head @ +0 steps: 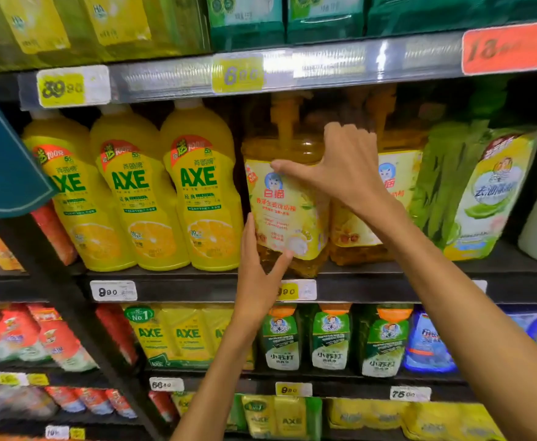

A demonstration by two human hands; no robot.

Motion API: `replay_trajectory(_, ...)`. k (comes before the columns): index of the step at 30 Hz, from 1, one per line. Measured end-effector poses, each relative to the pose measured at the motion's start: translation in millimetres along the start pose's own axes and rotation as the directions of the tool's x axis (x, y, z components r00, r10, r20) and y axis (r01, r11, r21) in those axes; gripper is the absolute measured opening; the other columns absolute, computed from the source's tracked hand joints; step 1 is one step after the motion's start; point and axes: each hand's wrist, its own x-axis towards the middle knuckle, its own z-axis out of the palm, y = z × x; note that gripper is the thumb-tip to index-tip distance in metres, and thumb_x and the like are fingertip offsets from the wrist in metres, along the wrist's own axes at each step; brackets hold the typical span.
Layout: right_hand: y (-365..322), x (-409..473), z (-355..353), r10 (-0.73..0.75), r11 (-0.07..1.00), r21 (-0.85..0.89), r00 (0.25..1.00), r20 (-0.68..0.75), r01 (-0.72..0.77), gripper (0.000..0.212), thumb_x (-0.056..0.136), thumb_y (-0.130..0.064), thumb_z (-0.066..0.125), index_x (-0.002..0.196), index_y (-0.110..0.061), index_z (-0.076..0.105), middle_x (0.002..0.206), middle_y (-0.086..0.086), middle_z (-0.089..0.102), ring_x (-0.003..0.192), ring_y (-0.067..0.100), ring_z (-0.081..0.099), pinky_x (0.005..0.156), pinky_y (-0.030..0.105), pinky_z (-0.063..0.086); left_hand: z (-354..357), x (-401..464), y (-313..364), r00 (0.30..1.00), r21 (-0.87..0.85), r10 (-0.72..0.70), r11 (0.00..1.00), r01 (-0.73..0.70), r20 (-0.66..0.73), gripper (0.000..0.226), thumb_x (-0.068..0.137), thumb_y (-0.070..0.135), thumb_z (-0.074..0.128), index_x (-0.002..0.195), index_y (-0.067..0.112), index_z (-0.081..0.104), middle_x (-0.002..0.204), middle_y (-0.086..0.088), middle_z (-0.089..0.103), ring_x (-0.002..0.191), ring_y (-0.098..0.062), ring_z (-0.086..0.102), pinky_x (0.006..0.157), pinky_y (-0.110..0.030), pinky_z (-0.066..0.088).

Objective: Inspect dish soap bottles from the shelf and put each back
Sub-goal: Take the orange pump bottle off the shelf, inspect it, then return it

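Observation:
An amber pump bottle of dish soap (287,214) with a yellow label stands on the middle shelf (197,286), leaning slightly. My right hand (343,167) grips its upper shoulder, thumb across the front of the label and fingers curled over the top right. My left hand (257,272) touches its lower left side with straight fingers, thumb against the bottom of the label. A second, matching amber bottle (397,192) stands just to the right, partly hidden by my right arm.
Three yellow AXE bottles (133,192) stand to the left of the amber one. Green refill packs (470,192) sit at the right. Lower shelves hold AXE pouches (178,335), green bottles (330,338) and red packs (22,335). A teal sign (3,167) hangs at the left.

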Motion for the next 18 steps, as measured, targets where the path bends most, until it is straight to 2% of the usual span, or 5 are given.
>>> replay_trajectory(3, 0, -5, -2, -0.039, 0.999, 0.035, 0.999, -0.009, 0.039, 0.068, 0.073, -0.077, 0.056, 0.083, -0.010, 0.048, 0.081, 0.010, 0.048, 0.080, 0.028, 0.049, 0.072, 0.037, 0.026, -3, 1, 0, 0.999, -0.068, -0.051, 0.996, 0.051, -0.005, 0.074, 0.089, 0.022, 0.064, 0.149, 0.027, 0.021, 0.152, 0.004, 0.032, 0.136, -0.007, 0.034, 0.108, -0.021, 0.035)
replay_trajectory(5, -2, -9, -3, -0.051, 0.998, 0.022, 0.998, -0.031, 0.052, 0.069, 0.079, -0.071, 0.055, 0.095, -0.005, 0.056, 0.088, 0.014, 0.054, 0.087, 0.032, 0.053, 0.077, 0.037, 0.027, -1, 0, 3, 0.998, -0.043, -0.055, 0.998, 0.054, -0.023, 0.076, 0.087, 0.026, 0.066, 0.149, 0.026, 0.023, 0.150, 0.004, 0.034, 0.134, -0.007, 0.037, 0.099, -0.011, 0.033)
replay_trajectory(9, -7, -19, -2, -0.042, 0.997, 0.062, 0.997, -0.063, 0.046, 0.065, 0.085, -0.063, 0.055, 0.105, -0.002, 0.050, 0.091, 0.009, 0.050, 0.090, 0.031, 0.050, 0.083, 0.034, 0.025, 0, -5, 4, 0.998, -0.065, -0.058, 0.996, 0.056, -0.022, 0.085, 0.080, 0.027, 0.074, 0.148, 0.028, 0.023, 0.150, 0.008, 0.032, 0.133, -0.007, 0.036, 0.101, -0.019, 0.034)
replay_trajectory(14, -15, -36, -3, -0.004, 0.935, 0.355, 0.999, -0.044, 0.020, 0.077, 0.086, -0.047, 0.066, 0.138, 0.002, 0.037, 0.134, 0.016, 0.046, 0.127, 0.028, 0.040, 0.110, 0.036, 0.029, -4, -13, 3, 0.997, -0.109, -0.063, 0.992, 0.059, -0.035, 0.090, 0.073, 0.029, 0.079, 0.144, 0.039, 0.025, 0.147, 0.012, 0.033, 0.128, -0.005, 0.038, 0.087, -0.011, 0.036)
replay_trajectory(18, -19, -50, 1, 0.087, 0.783, 0.622, 0.987, -0.134, 0.016, 0.077, 0.081, -0.033, 0.075, 0.139, -0.002, 0.036, 0.141, 0.014, 0.037, 0.135, 0.021, 0.034, 0.108, 0.021, 0.030, -6, -16, 3, 0.999, -0.055, -0.031, 0.998, 0.028, -0.040, 0.101, 0.061, 0.044, 0.081, 0.144, 0.038, 0.024, 0.137, 0.015, 0.032, 0.123, 0.000, 0.040, 0.082, 0.000, 0.037)
